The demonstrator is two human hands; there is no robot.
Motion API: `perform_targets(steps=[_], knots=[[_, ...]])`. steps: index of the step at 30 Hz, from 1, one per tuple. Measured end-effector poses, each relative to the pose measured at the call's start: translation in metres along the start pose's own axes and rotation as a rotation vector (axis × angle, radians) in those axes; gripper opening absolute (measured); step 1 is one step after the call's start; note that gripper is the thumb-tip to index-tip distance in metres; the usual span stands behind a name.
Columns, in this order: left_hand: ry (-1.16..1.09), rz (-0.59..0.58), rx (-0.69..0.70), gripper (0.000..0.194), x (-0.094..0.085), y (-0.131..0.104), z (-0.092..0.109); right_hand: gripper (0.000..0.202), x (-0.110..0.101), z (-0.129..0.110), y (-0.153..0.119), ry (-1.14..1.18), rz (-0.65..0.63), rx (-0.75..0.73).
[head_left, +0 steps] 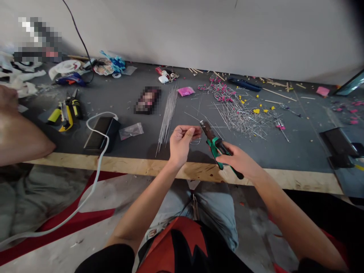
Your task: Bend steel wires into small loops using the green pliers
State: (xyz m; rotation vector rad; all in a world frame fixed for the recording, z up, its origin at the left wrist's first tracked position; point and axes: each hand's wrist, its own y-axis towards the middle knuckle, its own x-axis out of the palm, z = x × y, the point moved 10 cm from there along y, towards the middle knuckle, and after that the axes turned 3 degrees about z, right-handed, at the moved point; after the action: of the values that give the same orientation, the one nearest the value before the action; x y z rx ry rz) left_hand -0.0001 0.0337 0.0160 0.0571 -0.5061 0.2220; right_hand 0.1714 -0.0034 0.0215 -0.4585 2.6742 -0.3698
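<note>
Near the front edge of the dark tabletop, my left hand (182, 144) is closed, pinching a thin wire (195, 141) that has a bent loop below the fingers. Just right of it, my right hand (240, 158) grips green-and-black pliers (218, 146) by the handles. The tip of the pliers points up and left, close to my left fingertips and by a wire end. Whether the jaws hold the wire is too small to tell. A bundle of straight wires (168, 113) lies left of my left hand. Bent wires with pink pieces (223, 93) lie beyond the pliers.
A power bank (99, 132) with a white cable, a small plastic bag (131, 131) and yellow-handled tools (66, 113) lie to the left. Another person's arm (22, 129) rests at the far left. A pink packet (185, 91) and yellow pieces (256, 111) sit farther back.
</note>
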Motion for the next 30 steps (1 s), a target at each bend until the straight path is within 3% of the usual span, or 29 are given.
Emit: perform_targets(steps=[4, 8, 13, 16, 17, 20, 23, 26, 30], knots=[[-0.065, 0.071, 0.023, 0.015, -0.019, 0.012, 0.008, 0.021, -0.023, 0.012, -0.004, -0.083, -0.001, 0.034], [-0.059, 0.054, 0.031, 0.015, -0.029, 0.017, 0.012, 0.015, -0.067, 0.026, 0.001, -0.526, 0.225, -0.018], [-0.078, -0.023, 0.007, 0.014, -0.021, 0.011, 0.013, 0.011, -0.084, 0.054, 0.013, -0.827, 0.339, -0.051], [-0.105, -0.092, -0.002, 0.014, -0.007, 0.003, 0.010, 0.030, -0.087, 0.038, 0.007, -0.732, 0.506, -0.128], [-0.104, -0.125, -0.008, 0.015, 0.000, -0.001, 0.008, 0.038, -0.083, 0.031, 0.006, -0.629, 0.505, -0.149], [-0.053, -0.232, -0.051, 0.017, 0.021, -0.015, -0.003, 0.047, -0.052, 0.021, 0.014, -0.063, 0.263, -0.062], [-0.039, -0.341, -0.102, 0.018, 0.040, -0.028, -0.012, 0.038, -0.035, 0.008, 0.022, 0.375, 0.198, -0.002], [-0.032, -0.498, -0.207, 0.017, 0.054, -0.039, -0.019, 0.031, -0.014, 0.005, 0.032, 0.509, 0.060, 0.058], [0.005, -0.706, -0.384, 0.018, 0.060, -0.048, -0.027, 0.034, 0.025, 0.003, 0.041, 0.430, -0.228, 0.128]])
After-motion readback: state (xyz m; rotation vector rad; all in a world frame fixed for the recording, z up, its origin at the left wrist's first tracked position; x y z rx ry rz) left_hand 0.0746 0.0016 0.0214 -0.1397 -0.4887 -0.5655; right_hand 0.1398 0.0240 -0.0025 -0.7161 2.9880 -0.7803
